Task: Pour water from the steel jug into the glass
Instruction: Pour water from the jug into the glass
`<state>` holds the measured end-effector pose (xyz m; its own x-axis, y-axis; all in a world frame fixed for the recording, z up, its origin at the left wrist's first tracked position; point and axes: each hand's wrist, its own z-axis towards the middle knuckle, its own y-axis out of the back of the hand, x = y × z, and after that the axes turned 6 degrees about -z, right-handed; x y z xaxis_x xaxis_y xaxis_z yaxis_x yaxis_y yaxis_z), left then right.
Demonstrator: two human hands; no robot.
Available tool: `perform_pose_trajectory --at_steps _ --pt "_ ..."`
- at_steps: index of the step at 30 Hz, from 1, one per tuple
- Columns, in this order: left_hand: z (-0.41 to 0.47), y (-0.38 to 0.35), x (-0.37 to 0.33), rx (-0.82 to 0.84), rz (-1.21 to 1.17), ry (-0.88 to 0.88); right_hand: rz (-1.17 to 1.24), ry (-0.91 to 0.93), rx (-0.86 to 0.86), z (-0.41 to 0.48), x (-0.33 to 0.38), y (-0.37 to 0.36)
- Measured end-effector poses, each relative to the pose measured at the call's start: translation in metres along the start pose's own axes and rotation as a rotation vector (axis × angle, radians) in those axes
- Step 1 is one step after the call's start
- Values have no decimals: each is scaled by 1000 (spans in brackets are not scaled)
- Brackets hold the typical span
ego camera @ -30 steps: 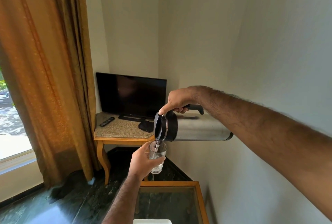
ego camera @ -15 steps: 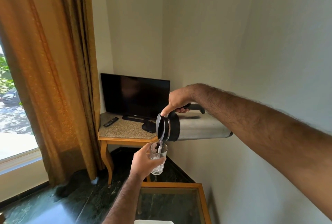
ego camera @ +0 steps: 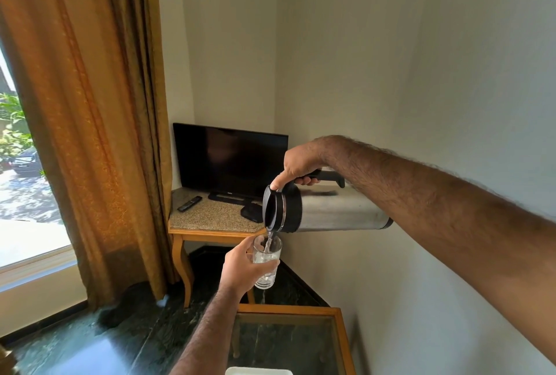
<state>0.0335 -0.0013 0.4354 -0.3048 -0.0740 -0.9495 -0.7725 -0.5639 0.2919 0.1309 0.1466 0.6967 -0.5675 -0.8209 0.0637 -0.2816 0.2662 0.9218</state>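
Observation:
The steel jug [ego camera: 337, 209] lies tipped nearly horizontal in the air, its black lid end pointing left and down. My right hand [ego camera: 296, 165] grips its black handle, thumb pressing the lid lever. A thin stream of water runs from the spout into the clear glass [ego camera: 267, 260] just beneath it. My left hand [ego camera: 243, 266] is wrapped around the glass, holding it upright above the floor. The glass is partly filled; my fingers hide its left side.
A glass-topped wooden table [ego camera: 340, 332] sits right below, with a white object [ego camera: 258, 371] at the bottom edge. A corner table [ego camera: 210, 231] carries a television [ego camera: 230, 158] and a remote [ego camera: 189, 203]. An orange curtain [ego camera: 99, 134] hangs left; a wall stands right.
Both hands have held their pose while water keeps flowing; the level in the glass has risen a little. The view has shifted slightly, showing more of the window side.

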Motion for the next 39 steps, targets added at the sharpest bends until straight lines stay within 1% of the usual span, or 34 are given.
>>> perform_pose_trajectory --at_steps 12,25,39 --pt "3 -2 -5 -11 -30 -49 37 -31 3 -3 0 1" --pt "0 1 3 -1 -20 2 39 -39 3 -7 1 6" --pt "0 6 13 -31 -12 -8 85 -47 -5 2 -4 1"
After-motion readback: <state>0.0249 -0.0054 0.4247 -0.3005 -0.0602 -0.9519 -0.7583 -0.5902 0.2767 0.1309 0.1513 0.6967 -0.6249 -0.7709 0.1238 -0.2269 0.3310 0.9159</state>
